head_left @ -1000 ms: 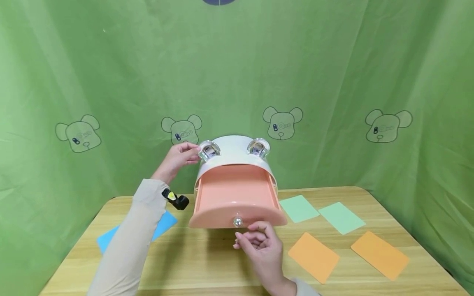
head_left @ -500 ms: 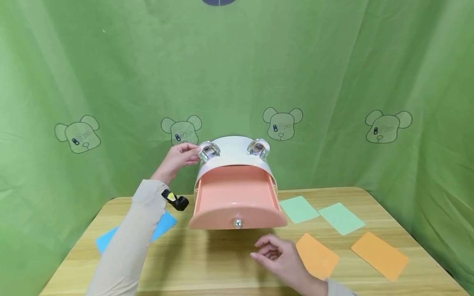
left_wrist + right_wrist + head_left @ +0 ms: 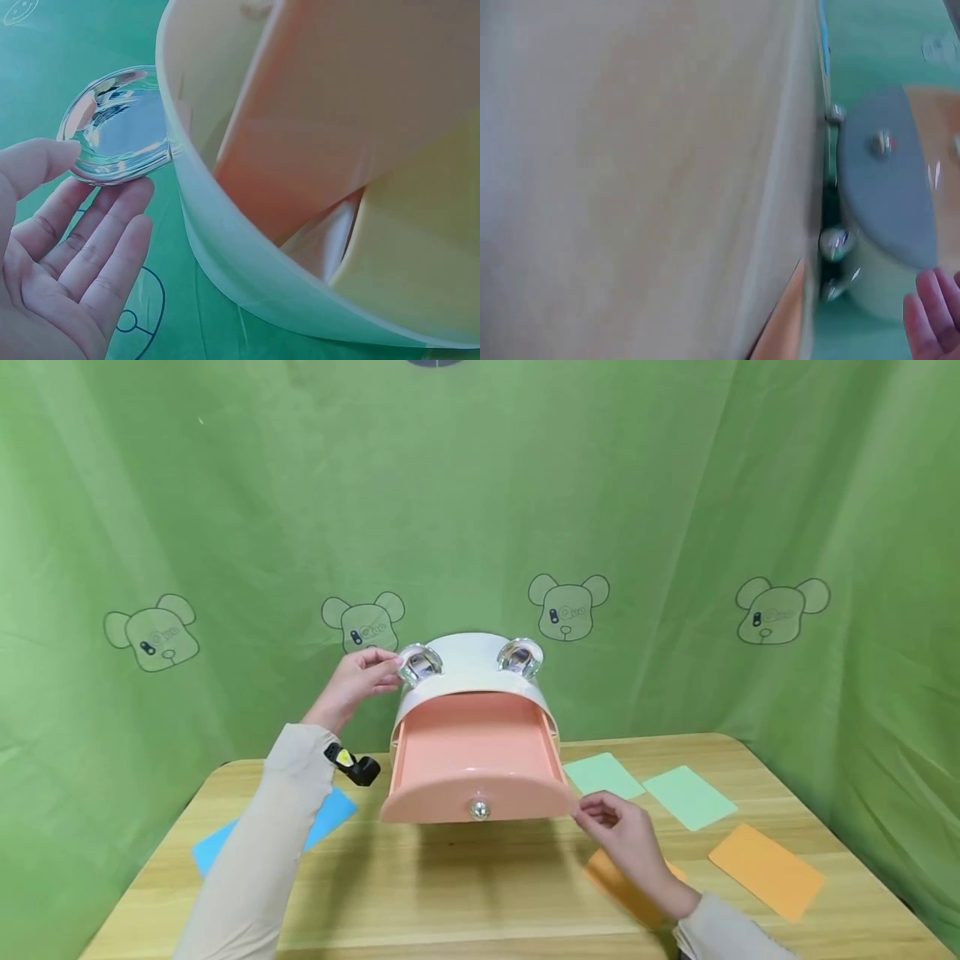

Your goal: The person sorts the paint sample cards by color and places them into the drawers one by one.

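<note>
Main risk is the box: the glossy white rounded plastic box [image 3: 472, 662] sits mid-way along the back edge of the light wood-grain table [image 3: 420, 935], and its pink plastic drawer [image 3: 435, 797] is pulled well out, front panel above the tabletop with shadow beneath. Any push down there could tip the box forward. Left hand [image 3: 360, 681] pinches the rim of the left silver mirror-finish eye piece [image 3: 422, 665] between thumb and fingertips; as steadying that looks weak, since the surface is slick: it could slip, or the eye piece could work loose under load. Right hand [image 3: 630, 839] is at the drawer front's right corner, fingers bent and close together; can't tell if the tips touch it or hold anything. A tug there, off-centre from the round silver knob [image 3: 480, 810], could skew and jam the drawer, or drag it off its runners. A hard shove could walk the box toward the back edge. The same wrist passes over the near orange rectangular card [image 3: 611, 881], so a low sweep could drag it toward the table's front edge. Same hazard left: the sleeved left forearm [image 3: 251, 860] crosses over blue card [image 3: 330, 820] by the left edge.
</note>
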`<control>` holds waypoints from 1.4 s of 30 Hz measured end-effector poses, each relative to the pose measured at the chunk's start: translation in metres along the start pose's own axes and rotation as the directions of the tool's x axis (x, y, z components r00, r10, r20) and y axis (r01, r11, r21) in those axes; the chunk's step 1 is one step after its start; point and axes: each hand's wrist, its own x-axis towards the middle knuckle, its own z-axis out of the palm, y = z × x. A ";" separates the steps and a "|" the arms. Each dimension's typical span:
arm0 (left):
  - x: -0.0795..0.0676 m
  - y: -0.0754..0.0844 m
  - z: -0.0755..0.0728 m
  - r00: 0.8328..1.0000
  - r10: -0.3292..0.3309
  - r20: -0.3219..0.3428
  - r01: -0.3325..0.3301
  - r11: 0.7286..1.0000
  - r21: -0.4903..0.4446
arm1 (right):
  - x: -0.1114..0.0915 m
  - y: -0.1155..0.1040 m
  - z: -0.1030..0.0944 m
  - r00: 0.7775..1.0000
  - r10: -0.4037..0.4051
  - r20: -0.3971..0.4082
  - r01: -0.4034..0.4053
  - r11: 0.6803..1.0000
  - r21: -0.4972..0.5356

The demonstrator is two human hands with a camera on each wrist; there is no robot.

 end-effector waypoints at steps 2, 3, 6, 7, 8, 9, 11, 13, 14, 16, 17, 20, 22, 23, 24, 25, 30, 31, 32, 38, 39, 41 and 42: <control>0.000 0.000 0.001 1.000 0.003 0.003 -0.003 1.000 -0.005 | 0.006 0.008 -0.005 0.998 0.035 -0.046 -0.036 0.999 -0.013; 0.001 0.000 0.001 1.000 0.002 0.001 -0.002 1.000 -0.009 | 0.009 0.012 -0.008 0.996 0.053 -0.065 -0.054 0.998 -0.013; 0.001 0.000 0.002 1.000 0.000 0.002 0.001 1.000 -0.014 | 0.016 0.024 -0.014 0.986 0.117 -0.120 -0.120 0.993 -0.021; 0.001 0.000 0.002 1.000 -0.001 0.003 0.001 1.000 -0.012 | 0.018 0.027 -0.016 0.980 0.142 -0.138 -0.146 0.989 -0.019; 0.001 0.000 0.002 1.000 -0.002 0.001 0.002 1.000 -0.013 | 0.020 0.030 -0.018 0.973 0.171 -0.156 -0.176 0.984 -0.017; 0.001 0.000 0.002 1.000 -0.003 0.000 0.003 1.000 -0.012 | 0.022 0.033 -0.019 0.964 0.198 -0.175 -0.204 0.979 -0.020; 0.001 0.000 0.002 1.000 0.000 0.001 0.000 1.000 -0.010 | 0.026 0.038 -0.022 0.946 0.247 -0.209 -0.255 0.967 -0.014; 0.001 0.000 0.002 1.000 0.001 -0.002 -0.001 1.000 -0.008 | 0.030 0.042 -0.024 0.924 0.296 -0.241 -0.306 0.952 -0.003; 0.001 0.000 0.002 1.000 0.000 -0.003 0.000 1.000 -0.012 | 0.031 0.044 -0.025 0.912 0.321 -0.255 -0.331 0.944 0.005; 0.001 -0.001 0.002 1.000 -0.002 -0.001 0.002 1.000 -0.011 | 0.032 0.047 -0.027 0.892 0.361 -0.273 -0.372 0.928 0.014; 0.001 -0.001 0.002 1.000 -0.004 0.000 0.004 1.000 -0.013 | 0.032 0.048 -0.027 0.883 0.377 -0.281 -0.388 0.922 0.018; 0.002 -0.002 0.003 1.000 -0.008 -0.003 0.008 1.000 -0.014 | 0.033 0.050 -0.029 0.866 0.408 -0.290 -0.419 0.908 0.027; 0.002 -0.002 0.003 1.000 -0.007 -0.006 0.007 1.000 -0.012 | 0.032 0.052 -0.030 0.860 0.421 -0.288 -0.431 0.902 0.030; 0.001 -0.002 0.003 1.000 -0.007 -0.006 0.007 1.000 -0.011 | 0.033 0.053 -0.030 0.857 0.427 -0.289 -0.438 0.899 0.032; 0.001 -0.002 0.004 1.000 -0.006 -0.006 0.006 1.000 -0.010 | 0.033 0.054 -0.030 0.853 0.436 -0.287 -0.446 0.894 0.034; 0.001 -0.002 0.004 1.000 -0.005 -0.005 0.005 1.000 -0.010 | 0.032 0.054 -0.030 0.849 0.445 -0.286 -0.455 0.890 0.034; -0.001 -0.001 0.004 1.000 0.002 0.000 -0.002 1.000 -0.017 | 0.029 0.054 -0.033 0.826 0.497 -0.267 -0.503 0.863 0.048; -0.001 -0.001 0.004 1.000 0.003 -0.001 -0.003 1.000 -0.019 | 0.028 0.054 -0.033 0.824 0.505 -0.259 -0.510 0.859 0.052; -0.002 -0.001 0.004 1.000 0.003 -0.002 -0.003 1.000 -0.020 | 0.027 0.054 -0.033 0.823 0.511 -0.248 -0.516 0.855 0.052; -0.002 -0.002 0.002 1.000 0.000 -0.014 -0.001 1.000 -0.013 | 0.027 0.050 -0.028 0.841 0.490 -0.231 -0.494 0.868 0.042; -0.002 -0.002 0.002 1.000 0.002 -0.015 -0.002 1.000 -0.013 | 0.028 0.050 -0.027 0.844 0.483 -0.233 -0.488 0.872 0.039; -0.001 -0.003 0.001 1.000 0.003 -0.014 -0.003 1.000 -0.015 | 0.028 0.049 -0.026 0.846 0.484 -0.224 -0.489 0.872 0.034; -0.001 -0.003 0.001 1.000 0.002 -0.014 -0.002 1.000 -0.016 | 0.028 0.048 -0.025 0.844 0.490 -0.217 -0.496 0.868 0.034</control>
